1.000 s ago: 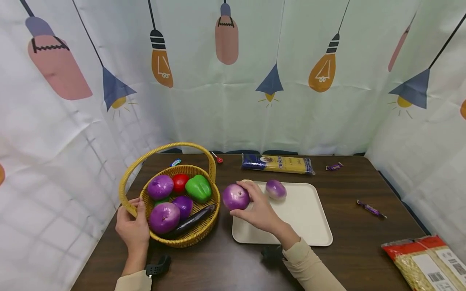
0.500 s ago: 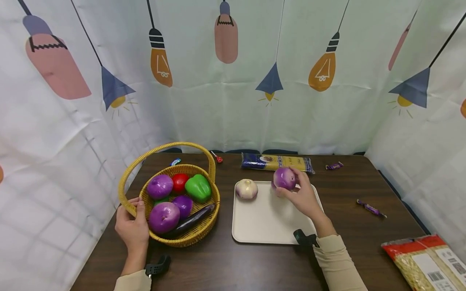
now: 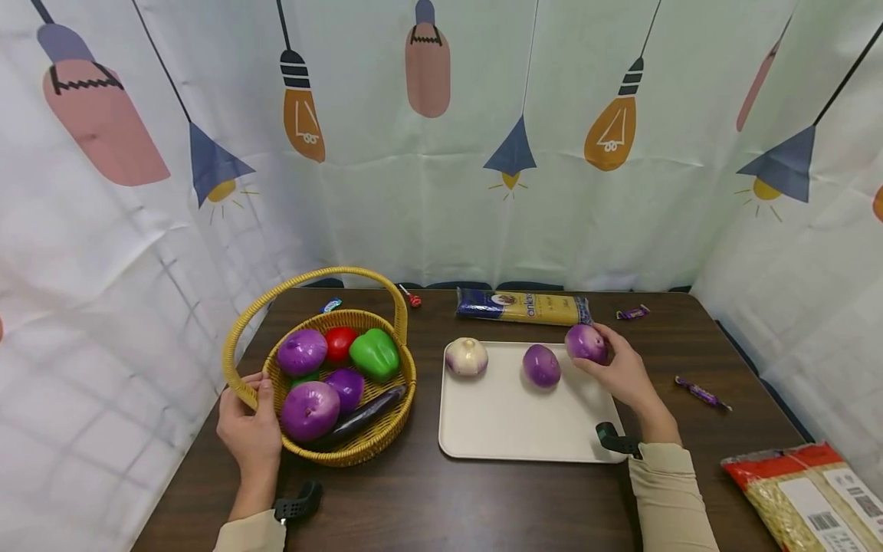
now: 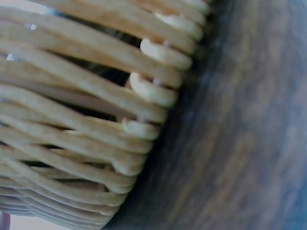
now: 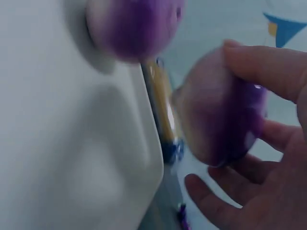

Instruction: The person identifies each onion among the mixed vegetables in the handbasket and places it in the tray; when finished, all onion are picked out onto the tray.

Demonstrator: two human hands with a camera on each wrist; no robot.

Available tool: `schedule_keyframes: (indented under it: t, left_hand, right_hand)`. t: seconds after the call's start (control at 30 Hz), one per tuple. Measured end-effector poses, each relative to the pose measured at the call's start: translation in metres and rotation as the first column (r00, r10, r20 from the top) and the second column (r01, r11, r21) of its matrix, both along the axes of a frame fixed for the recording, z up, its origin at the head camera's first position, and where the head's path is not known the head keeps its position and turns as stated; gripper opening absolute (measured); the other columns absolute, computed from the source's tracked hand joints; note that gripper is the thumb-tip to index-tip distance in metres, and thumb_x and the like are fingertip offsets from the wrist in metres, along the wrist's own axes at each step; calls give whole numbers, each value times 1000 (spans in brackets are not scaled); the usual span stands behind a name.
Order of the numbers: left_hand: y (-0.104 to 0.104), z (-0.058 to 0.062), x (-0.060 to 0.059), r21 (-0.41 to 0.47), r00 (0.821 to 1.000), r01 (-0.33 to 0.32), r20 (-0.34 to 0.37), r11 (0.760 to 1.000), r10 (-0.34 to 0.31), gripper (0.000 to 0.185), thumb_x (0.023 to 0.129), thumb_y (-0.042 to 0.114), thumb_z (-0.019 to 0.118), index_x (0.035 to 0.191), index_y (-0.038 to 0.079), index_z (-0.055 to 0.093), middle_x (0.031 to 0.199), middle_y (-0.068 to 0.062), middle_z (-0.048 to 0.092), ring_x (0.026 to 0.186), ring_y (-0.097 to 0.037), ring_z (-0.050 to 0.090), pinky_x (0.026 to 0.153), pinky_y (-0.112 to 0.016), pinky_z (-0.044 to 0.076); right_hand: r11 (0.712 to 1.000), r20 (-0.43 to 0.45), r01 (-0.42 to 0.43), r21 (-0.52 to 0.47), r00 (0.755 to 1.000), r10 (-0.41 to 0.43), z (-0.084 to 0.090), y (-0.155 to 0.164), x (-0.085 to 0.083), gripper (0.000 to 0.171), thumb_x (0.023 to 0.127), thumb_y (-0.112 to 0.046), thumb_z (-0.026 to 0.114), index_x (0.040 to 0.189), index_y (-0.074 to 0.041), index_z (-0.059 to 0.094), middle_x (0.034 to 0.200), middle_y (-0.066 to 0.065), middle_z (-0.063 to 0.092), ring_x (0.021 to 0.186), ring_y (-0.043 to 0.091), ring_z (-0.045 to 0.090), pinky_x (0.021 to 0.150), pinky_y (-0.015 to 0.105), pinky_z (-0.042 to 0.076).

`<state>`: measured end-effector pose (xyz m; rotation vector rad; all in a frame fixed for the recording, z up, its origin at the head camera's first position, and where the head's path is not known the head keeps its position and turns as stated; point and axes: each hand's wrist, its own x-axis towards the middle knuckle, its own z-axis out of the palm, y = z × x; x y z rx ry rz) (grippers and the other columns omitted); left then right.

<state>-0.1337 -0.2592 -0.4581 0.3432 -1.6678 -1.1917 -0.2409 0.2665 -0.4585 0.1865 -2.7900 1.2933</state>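
Three onions sit at the cream tray point(image 3: 524, 429). One purple onion point(image 3: 585, 343) is at the tray's far right corner, gripped by the right hand point(image 3: 621, 372), fingers curled round it; the right wrist view shows fingertips point(image 5: 261, 64) wrapped over its top. Second purple onion point(image 3: 541, 365) rests on the tray just left of it, apart from the hand. Pale onion point(image 3: 466, 356) lies at the tray's far left corner.

Left hand point(image 3: 251, 429) holds the rim of the wicker basket point(image 3: 359, 452), thumb over the edge. Basket holds two purple onions, a red pepper point(image 3: 340, 343), a green pepper point(image 3: 375, 354), an eggplant point(image 3: 362, 416).

Spaghetti packet point(image 3: 522, 307) lies behind the tray. Wrapped candies point(image 3: 702, 393) lie on the dark table point(image 3: 441, 506), to the right.
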Motion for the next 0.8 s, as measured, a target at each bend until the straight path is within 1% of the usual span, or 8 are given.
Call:
schedule_keyframes:
  t: [0.13,0.27,0.37,0.47,0.6,0.73,0.8]
  left_hand:
    - [0,-1,0,10,1000,1,4,1000,-1,15,88,0,67,90,-14,64,91,11,61,88,4,56,77,-16,38]
    - [0,-1,0,6,1000,-1,5,1000,1,16,88,1,67,90,-15,64,92,10,61,88,3,56,77,-16,38]
    - [0,-1,0,6,1000,0,7,1000,0,16,89,1,66,90,-15,64,91,6,62,88,3,55,77,-16,38]
    - [1,-1,0,12,1000,5,13,1000,-5,16,89,1,66,90,-15,63,92,-2,63,87,3,55,77,-17,38]
    - [1,-1,1,14,1000,8,20,1000,-8,17,89,1,66,90,-16,63,95,-12,63,87,2,54,77,-18,38]
    - [1,0,1,5,1000,9,20,1000,-9,16,89,1,66,90,-15,63,95,-14,63,87,1,55,77,-17,39]
    - [1,0,1,2,1000,12,16,1000,-12,16,89,0,66,90,-15,63,94,-15,63,87,1,55,77,-17,39]
  right_hand:
    - [996,78,-44,78,996,38,-3,11,2,85,84,-39,75,149,-3,33,138,28,48,119,43,52,93,55,47]
    - [993,136,-76,90,989,63,-6,12,3,88,83,-42,76,149,-3,33,138,30,47,120,44,50,94,56,45]
    - [995,141,-69,76,988,58,-11,10,1,89,84,-43,75,151,-4,30,141,31,43,124,45,48,95,58,44]
    - [997,133,-54,53,990,46,-15,9,-1,89,85,-42,74,152,-6,29,144,31,40,127,47,44,96,60,43]
    - [997,128,-67,37,990,61,-19,6,-4,89,86,-41,73,152,-6,26,148,32,35,133,51,36,100,63,37]
    - [996,132,-80,41,989,74,-18,5,-4,93,85,-41,74,153,-4,23,150,31,31,136,53,28,105,63,30]
    - [996,132,-78,50,989,71,-14,6,-2,95,85,-42,74,153,-3,22,151,29,31,136,53,28,105,63,30]
